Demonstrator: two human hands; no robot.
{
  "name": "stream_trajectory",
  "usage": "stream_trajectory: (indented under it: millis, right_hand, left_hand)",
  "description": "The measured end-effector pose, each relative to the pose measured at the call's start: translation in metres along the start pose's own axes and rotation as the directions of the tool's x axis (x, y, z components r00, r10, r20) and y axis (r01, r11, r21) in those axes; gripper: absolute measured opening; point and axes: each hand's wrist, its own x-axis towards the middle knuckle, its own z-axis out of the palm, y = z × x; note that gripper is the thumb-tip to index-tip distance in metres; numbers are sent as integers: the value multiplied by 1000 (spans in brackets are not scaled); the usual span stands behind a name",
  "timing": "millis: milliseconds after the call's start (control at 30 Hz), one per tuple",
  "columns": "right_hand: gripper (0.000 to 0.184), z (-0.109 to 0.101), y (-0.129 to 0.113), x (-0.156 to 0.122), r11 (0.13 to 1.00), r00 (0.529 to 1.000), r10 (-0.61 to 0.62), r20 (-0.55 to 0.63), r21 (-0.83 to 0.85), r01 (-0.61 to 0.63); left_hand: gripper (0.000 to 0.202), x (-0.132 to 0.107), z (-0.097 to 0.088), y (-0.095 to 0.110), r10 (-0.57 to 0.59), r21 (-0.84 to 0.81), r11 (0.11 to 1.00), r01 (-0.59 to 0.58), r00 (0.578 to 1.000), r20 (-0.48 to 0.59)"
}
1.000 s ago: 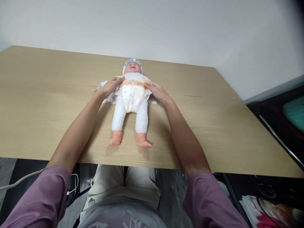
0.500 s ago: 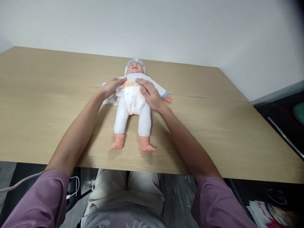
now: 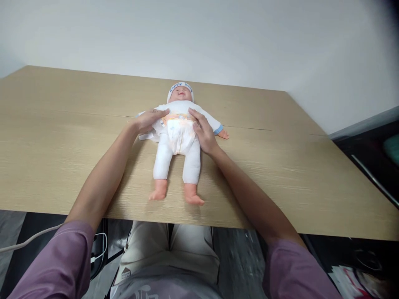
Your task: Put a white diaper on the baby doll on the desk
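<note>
A baby doll point(image 3: 161, 162) lies on its back on the table, feet toward me, in a white outfit with blue cuffs and a lettered hat. Around its hips is a white diaper point(image 3: 181, 135) with an orange patterned waistband. My left hand point(image 3: 151, 120) clasps the diaper's left side, thumb on the front and the other fingers partly hidden. On the opposite side my right hand point(image 3: 204, 133) is curved round the diaper's edge, its fingers lying along the doll's waist. A white diaper tab point(image 3: 146, 136) sticks out below my left hand.
The wooden table point(image 3: 280, 182) has a seam across it and meets a pale wall point(image 3: 199, 37) at the back. A dark shelf or cabinet point(image 3: 368, 145) stands at the right. A white cable point(image 3: 31, 238) hangs at the lower left.
My right hand has slid outward from the diaper's front to its side, uncovering more of the waistband. My left hand stays at the left side. The whole view has shifted slightly.
</note>
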Motion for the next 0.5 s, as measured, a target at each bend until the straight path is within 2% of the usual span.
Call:
stream_trajectory:
  millis: [100, 167, 233, 300, 400, 500]
  right_hand:
    - [50, -22, 7, -21, 983, 991, 16, -129, -178, -39]
    - [38, -39, 16, -39, 957, 983, 31, -181, -278, -82]
    - [30, -53, 27, -55, 940, 980, 73, -185, -315, -129]
    - [26, -61, 35, -67, 928, 975, 136, -176, -323, -188]
    - [34, -58, 38, -72, 893, 937, 284, -204, -300, -336]
    - [44, -47, 33, -67, 823, 873, 424, -241, -299, -483]
  left_hand:
    - [57, 0, -1, 10, -15, 148, 989, 23, 998, -57]
    - [41, 3, -1, 14, 11, 267, 963, 42, 981, -195]
    - [25, 6, 2, 16, 118, 388, 921, 29, 930, -349]
    - [20, 7, 9, 17, 282, 515, 857, -24, 858, -429]
    - [32, 4, 29, 25, 510, 687, 713, -140, 776, -371]
    - [42, -4, 58, 40, 629, 794, 543, -273, 759, -169]
